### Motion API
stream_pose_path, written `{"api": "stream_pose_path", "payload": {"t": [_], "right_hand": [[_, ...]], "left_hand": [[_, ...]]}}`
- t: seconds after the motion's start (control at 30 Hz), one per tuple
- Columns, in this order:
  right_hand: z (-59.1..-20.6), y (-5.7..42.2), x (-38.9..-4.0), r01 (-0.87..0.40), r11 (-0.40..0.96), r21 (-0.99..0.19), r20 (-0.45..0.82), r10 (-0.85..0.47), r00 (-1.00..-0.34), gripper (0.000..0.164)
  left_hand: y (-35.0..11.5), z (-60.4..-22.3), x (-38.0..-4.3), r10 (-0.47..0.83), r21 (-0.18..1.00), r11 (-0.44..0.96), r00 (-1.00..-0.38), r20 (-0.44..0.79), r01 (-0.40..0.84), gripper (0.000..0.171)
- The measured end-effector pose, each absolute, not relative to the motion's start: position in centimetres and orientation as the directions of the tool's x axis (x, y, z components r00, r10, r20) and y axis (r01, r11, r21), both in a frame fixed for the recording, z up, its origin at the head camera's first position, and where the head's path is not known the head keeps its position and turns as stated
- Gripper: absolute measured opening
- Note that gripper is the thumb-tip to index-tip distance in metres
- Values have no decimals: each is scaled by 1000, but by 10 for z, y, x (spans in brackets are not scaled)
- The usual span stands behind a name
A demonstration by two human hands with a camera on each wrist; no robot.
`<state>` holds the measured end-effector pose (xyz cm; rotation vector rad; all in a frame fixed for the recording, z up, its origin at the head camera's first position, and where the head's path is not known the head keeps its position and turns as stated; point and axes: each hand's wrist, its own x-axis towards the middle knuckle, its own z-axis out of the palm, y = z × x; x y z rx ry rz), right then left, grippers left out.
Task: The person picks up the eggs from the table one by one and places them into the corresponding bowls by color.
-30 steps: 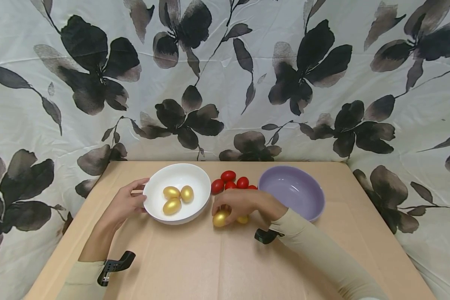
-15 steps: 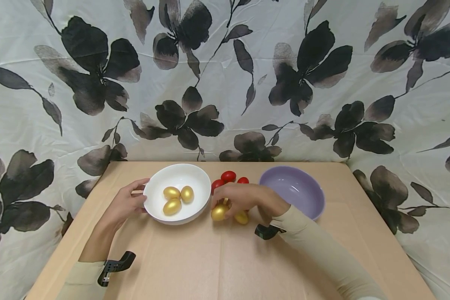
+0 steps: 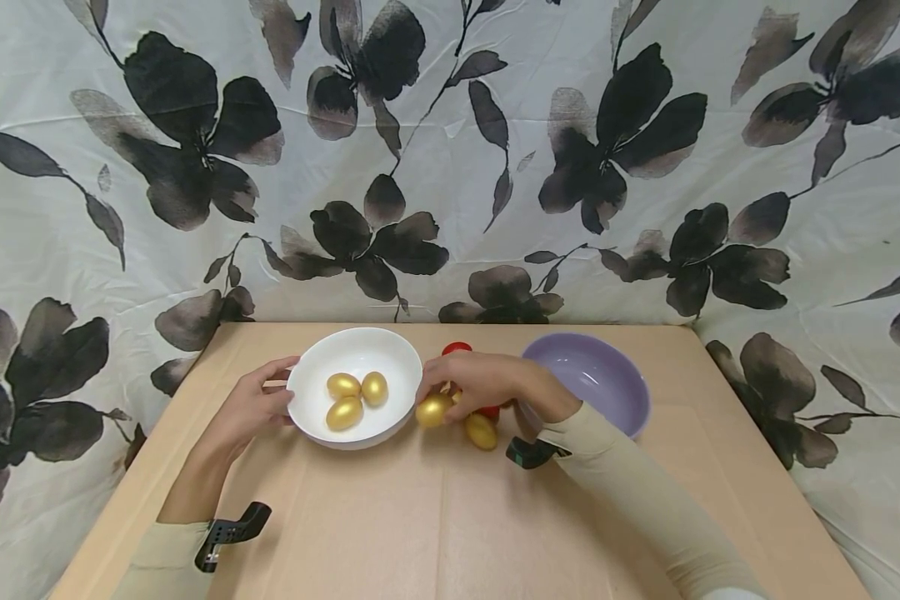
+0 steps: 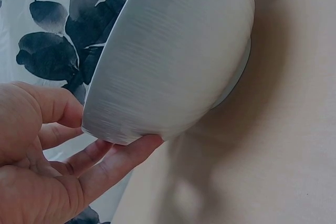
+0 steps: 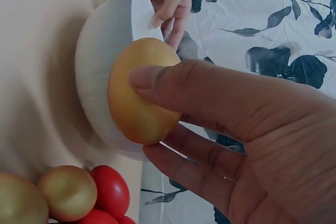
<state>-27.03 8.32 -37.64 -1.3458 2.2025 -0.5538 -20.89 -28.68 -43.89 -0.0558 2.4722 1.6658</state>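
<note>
My right hand (image 3: 471, 382) pinches a golden egg (image 3: 433, 411) between thumb and fingers, just above the table beside the white bowl (image 3: 382, 429). In the right wrist view the thumb lies across the held egg (image 5: 139, 114). My left hand (image 3: 258, 398) grips the bowl's left side; the left wrist view shows its fingers (image 4: 123, 156) against the bowl's outer wall. Three golden eggs (image 3: 343, 412) lie inside the bowl. Below the right hand another golden egg (image 3: 481, 432) rests on the table. Red eggs (image 5: 111, 190) are partly hidden behind that hand.
A purple bowl (image 3: 592, 367) stands to the right, partly behind the right forearm. Both bowls stand on a light wooden table (image 3: 390, 517). A white cloth with dark flowers (image 3: 487, 183) hangs behind the table.
My right hand has lifted the golden egg slightly and moved it left, toward the white bowl. Another golden egg beneath the hand has come into fuller view. The left hand stays put.
</note>
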Motion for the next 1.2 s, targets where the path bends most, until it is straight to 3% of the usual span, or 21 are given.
{"api": "stream_pose_path", "payload": {"t": [0.5, 1.2], "right_hand": [[-368, 71, -274, -785, 357, -506, -116, -930, -348, 38], [-370, 51, -286, -773, 310, -553, -61, -941, -333, 37]], "left_hand": [[-289, -440, -208, 63, 916, 379, -984, -165, -129, 61], [-291, -438, -206, 72, 918, 377, -984, -165, -127, 61]]}}
